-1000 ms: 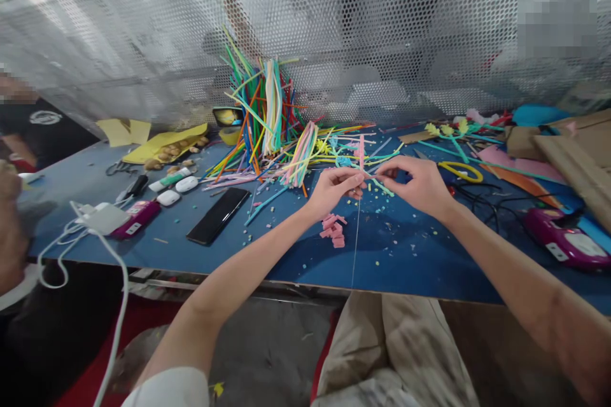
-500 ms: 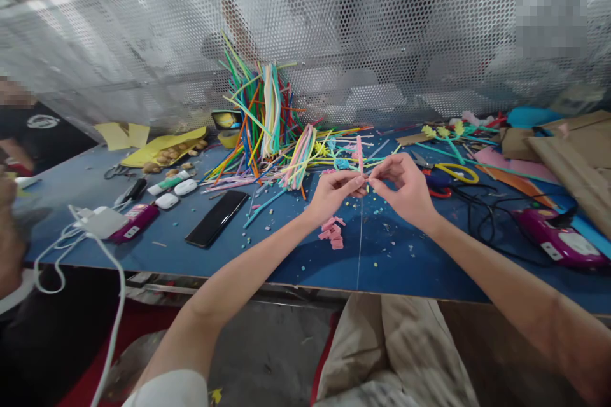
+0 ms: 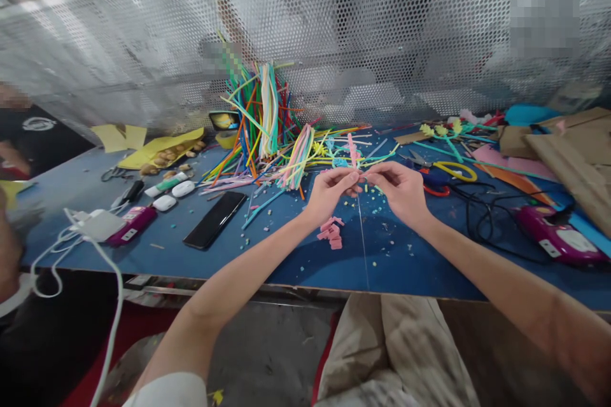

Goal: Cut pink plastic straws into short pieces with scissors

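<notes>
My left hand is closed in a pinch, with a fuzzy pink pipe cleaner standing up from its fingertips. Touching those fingertips from the right, my right hand pinches too; what lies between its thumb and finger is too small to make out. A thin pale thread runs from below the fingers toward the table's front edge. Below my left hand lies a small heap of short pink pieces. Just behind the hands are a blue fuzzy piece and a yellow one.
Bundled pipe cleaners stand against the perforated metal screen. A phone lies left on the blue table. Yellow-handled scissors, black cable and a purple device are right. Another person sits far left.
My right hand has moved slightly left and its fingers have drawn closer to my left fingertips. The pink pipe cleaner leans a little more to the left, and the thread now slants.
</notes>
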Available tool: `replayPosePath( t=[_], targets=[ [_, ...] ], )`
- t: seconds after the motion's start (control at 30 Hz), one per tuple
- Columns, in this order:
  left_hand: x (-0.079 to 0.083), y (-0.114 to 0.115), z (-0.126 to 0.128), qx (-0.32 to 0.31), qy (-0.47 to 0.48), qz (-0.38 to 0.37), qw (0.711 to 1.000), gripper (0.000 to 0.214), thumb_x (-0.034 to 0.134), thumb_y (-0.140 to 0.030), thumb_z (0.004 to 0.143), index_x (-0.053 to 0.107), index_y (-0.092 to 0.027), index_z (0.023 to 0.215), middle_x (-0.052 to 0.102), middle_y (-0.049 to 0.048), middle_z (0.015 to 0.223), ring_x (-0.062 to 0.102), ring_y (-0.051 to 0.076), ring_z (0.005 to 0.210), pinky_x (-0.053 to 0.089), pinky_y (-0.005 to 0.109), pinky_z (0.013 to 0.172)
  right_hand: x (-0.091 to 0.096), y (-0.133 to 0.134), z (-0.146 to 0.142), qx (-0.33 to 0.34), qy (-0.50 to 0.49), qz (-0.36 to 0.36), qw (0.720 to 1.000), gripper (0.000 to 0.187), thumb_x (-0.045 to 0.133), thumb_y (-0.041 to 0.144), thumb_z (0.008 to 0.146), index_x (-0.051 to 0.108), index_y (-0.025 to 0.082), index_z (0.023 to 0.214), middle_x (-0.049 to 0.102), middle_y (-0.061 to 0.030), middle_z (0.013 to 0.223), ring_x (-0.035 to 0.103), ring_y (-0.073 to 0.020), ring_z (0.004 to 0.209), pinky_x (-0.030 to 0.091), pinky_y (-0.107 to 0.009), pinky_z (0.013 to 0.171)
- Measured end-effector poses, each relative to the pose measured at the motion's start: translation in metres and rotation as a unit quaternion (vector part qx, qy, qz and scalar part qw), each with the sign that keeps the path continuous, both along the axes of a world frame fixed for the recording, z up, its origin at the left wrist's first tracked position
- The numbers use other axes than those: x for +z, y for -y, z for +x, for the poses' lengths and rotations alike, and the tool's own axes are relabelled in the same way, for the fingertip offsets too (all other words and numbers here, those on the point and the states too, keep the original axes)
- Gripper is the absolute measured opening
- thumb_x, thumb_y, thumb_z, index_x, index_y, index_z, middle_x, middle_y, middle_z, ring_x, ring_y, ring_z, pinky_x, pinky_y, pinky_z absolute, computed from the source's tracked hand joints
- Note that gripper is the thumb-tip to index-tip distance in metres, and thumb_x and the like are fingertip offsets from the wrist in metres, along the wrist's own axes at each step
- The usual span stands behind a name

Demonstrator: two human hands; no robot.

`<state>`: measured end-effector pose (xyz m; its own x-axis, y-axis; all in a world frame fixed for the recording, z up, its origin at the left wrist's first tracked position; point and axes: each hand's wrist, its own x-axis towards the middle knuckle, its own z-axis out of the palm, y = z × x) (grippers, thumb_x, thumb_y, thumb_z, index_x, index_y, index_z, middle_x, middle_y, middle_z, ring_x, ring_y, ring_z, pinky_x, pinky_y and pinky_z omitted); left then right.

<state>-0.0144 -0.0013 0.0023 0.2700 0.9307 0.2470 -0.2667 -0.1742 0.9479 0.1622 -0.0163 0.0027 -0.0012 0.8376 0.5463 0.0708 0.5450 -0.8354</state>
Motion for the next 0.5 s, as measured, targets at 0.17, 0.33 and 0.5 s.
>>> replayPosePath(
  t=[0.17,0.33,0.5],
  targets=[
    [0.007,0.003,-0.002,0.020,-0.043,0.002,0.999,0.034,0.074,-0.045,0.079,0.075,-0.014,0.094,0.075,0.0082,0.087,0.063,0.010,0.059,0.049,0.021,0.052,0.009,0.002,0.005,-0.066,-0.006,0.049,0.997,0.012,0.065,0.035,0.089,0.065,0.023,0.092,0.072,-0.0026,0.090,0.070,-0.0174,0.081,0.060,-0.038,0.081],
    [0.008,0.009,-0.001,0.001,-0.058,0.023,0.998,0.032,0.075,-0.043,0.079,0.075,-0.014,0.092,0.074,0.0075,0.082,0.065,0.012,0.058,0.051,0.022,0.050,0.013,0.006,0.004,-0.033,-0.021,0.055,0.998,0.028,0.071,0.032,0.084,0.055,0.026,0.107,0.072,-0.0002,0.088,0.072,-0.0187,0.084,0.060,-0.039,0.084],
    [0.009,0.013,0.000,-0.005,-0.063,0.028,0.998,0.030,0.075,-0.041,0.079,0.075,-0.014,0.092,0.074,0.0070,0.080,0.066,0.012,0.059,0.054,0.023,0.051,0.013,0.008,0.002,-0.006,-0.027,0.048,0.998,0.037,0.072,0.032,0.082,0.047,0.027,0.109,0.071,0.0013,0.087,0.072,-0.0188,0.084,0.059,-0.039,0.085]
  ],
)
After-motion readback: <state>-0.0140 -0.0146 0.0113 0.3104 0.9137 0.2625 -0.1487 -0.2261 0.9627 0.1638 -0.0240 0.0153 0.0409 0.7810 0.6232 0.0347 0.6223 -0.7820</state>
